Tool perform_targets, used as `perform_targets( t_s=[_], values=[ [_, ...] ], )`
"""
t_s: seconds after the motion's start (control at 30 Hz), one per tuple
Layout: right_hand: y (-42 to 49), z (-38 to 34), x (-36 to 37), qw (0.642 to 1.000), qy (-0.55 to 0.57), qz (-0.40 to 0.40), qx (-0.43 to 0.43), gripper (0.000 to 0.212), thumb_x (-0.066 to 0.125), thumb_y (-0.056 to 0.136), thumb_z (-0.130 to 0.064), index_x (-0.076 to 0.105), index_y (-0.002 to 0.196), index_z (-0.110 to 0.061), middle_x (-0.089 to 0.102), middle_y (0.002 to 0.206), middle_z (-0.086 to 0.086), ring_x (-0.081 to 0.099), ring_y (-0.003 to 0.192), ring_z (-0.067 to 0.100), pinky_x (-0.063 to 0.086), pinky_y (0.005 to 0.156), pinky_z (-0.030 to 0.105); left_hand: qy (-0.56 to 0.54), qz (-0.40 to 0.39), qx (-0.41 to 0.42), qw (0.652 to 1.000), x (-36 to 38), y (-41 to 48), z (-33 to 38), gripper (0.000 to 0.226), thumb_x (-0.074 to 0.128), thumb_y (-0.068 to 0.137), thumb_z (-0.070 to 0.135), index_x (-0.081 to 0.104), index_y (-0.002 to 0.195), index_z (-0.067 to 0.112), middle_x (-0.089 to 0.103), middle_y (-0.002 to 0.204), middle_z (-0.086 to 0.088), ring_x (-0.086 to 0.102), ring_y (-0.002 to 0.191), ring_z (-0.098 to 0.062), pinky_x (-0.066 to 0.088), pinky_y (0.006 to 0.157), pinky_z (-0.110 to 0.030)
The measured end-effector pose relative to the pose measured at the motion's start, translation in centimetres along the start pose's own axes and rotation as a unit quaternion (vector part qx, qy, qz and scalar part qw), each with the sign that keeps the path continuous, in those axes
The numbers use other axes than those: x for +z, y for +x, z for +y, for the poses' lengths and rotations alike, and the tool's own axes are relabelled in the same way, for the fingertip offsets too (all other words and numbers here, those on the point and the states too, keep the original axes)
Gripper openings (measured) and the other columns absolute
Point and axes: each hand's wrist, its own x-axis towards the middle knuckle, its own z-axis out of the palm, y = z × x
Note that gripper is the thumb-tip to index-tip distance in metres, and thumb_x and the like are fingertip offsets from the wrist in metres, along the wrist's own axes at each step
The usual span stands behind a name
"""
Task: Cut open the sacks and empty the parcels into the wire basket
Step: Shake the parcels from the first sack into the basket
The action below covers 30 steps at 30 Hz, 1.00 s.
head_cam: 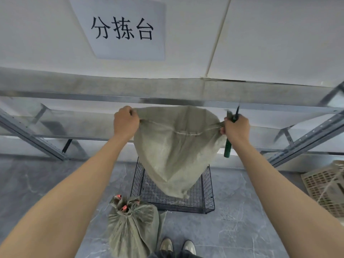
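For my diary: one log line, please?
left hand, right hand: grip grey-green woven sack | below: black wire basket | right also holds green-handled cutter

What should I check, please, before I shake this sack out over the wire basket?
1. Left hand grips one corner of the held sack: ok.
2. Right hand grips the opposite corner: ok.
3. Green-handled cutter shares the right hand, with its tip pointing up and away from the cloth: ok, but mind it.
4. Held sack's lower end hangs over the wire basket: ok.
5. Lower end open and parcels out: cannot tell; no parcels show in the basket.
6. Second sack, on the floor beside the basket, is tied shut: not ok, yet to be cut.
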Motion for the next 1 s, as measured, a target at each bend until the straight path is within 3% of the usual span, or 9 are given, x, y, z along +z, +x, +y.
perform_targets(
  t_s=[0.1,0.23,0.33,0.5,0.63,0.73,0.83,0.93,1.0],
  values=[
    [0.3,-0.2,0.9,0.999,-0.02,-0.023,0.015,0.011,0.051,0.096,-0.014,0.057,0.09,-0.007,0.066,0.074,0.013,0.067,0.066,0.028,0.058,0.069,0.041,0.027,-0.029,0.005,0.999,0.8,0.5,0.1,0.025,0.039,0.095,0.011,0.06,0.088,0.001,0.057,0.089,-0.01,0.048,0.084,-0.025,0.031,0.071,-0.028],
    [0.2,-0.1,1.5,0.999,-0.026,-0.033,0.018,0.009,0.051,0.094,-0.012,0.058,0.09,-0.008,0.069,0.082,0.018,0.069,0.076,0.034,0.057,0.075,0.047,0.029,-0.043,0.01,0.999,0.7,0.7,0.1,0.023,0.04,0.094,0.01,0.058,0.082,0.003,0.058,0.084,-0.011,0.054,0.084,-0.029,0.038,0.07,-0.033],
    [0.5,-0.4,1.2,0.999,-0.013,-0.028,0.026,0.007,0.051,0.093,-0.01,0.057,0.091,-0.008,0.07,0.084,0.019,0.07,0.075,0.034,0.057,0.077,0.048,0.027,-0.04,-0.005,0.999,0.3,0.9,-0.9,0.023,0.041,0.093,0.012,0.058,0.08,0.004,0.061,0.085,-0.015,0.058,0.092,-0.038,0.05,0.079,-0.043],
    [1.7,-1.5,-0.1,0.999,0.014,-0.007,0.032,0.007,0.051,0.093,-0.008,0.057,0.093,-0.007,0.067,0.076,0.015,0.065,0.06,0.026,0.059,0.074,0.042,-0.016,-0.025,-0.031,0.999,-1.0,1.8,-0.4,0.026,0.042,0.093,0.012,0.064,0.089,-0.001,0.064,0.09,-0.017,0.062,0.088,-0.037,0.054,0.083,-0.048],
    [2.5,-3.4,-1.3,0.999,0.035,0.018,0.017,0.01,0.05,0.094,-0.01,0.054,0.085,-0.013,0.061,0.068,0.008,0.057,0.043,0.011,0.055,0.057,0.027,-0.068,-0.012,-0.029,0.997,-2.4,3.1,1.4,0.03,0.043,0.089,0.012,0.056,0.062,0.01,0.056,0.064,-0.006,0.064,0.081,-0.037,0.056,0.081,-0.047],
    [2.9,-4.2,-1.6,0.998,0.047,0.048,-0.003,0.007,0.05,0.094,-0.011,0.054,0.089,-0.011,0.063,0.075,0.013,0.058,0.052,0.019,0.055,0.06,0.034,-0.112,0.017,-0.035,0.993,-2.7,3.6,2.4,0.024,0.043,0.085,0.012,0.055,0.067,0.004,0.05,0.061,-0.006,0.054,0.066,-0.029,0.057,0.075,-0.051],
    [2.8,-3.5,-1.2,0.995,0.029,0.084,-0.047,0.008,0.051,0.094,-0.016,0.054,0.087,-0.013,0.067,0.086,0.016,0.066,0.072,0.029,0.057,0.069,0.042,-0.082,0.073,-0.017,0.994,-2.3,3.2,2.4,0.027,0.041,0.084,0.015,0.056,0.074,-0.005,0.05,0.065,-0.008,0.051,0.067,-0.029,0.054,0.075,-0.05],
    [2.9,-2.4,-0.8,1.0,0.001,0.006,-0.019,0.007,0.05,0.096,-0.013,0.055,0.095,-0.009,0.067,0.087,0.014,0.066,0.065,0.023,0.058,0.069,0.038,-0.032,0.015,-0.023,0.999,-1.4,2.5,1.3,0.029,0.041,0.091,0.014,0.063,0.086,-0.004,0.062,0.081,-0.016,0.062,0.08,-0.036,0.054,0.08,-0.046],
    [2.9,-1.5,-0.7,0.999,-0.01,-0.043,0.022,0.009,0.049,0.096,-0.009,0.056,0.098,-0.006,0.066,0.082,0.01,0.066,0.059,0.018,0.059,0.074,0.04,-0.022,-0.037,-0.043,0.998,-1.0,2.2,0.4,0.027,0.044,0.092,0.012,0.065,0.086,-0.005,0.062,0.078,-0.017,0.064,0.081,-0.037,0.056,0.08,-0.047]
  ],
)
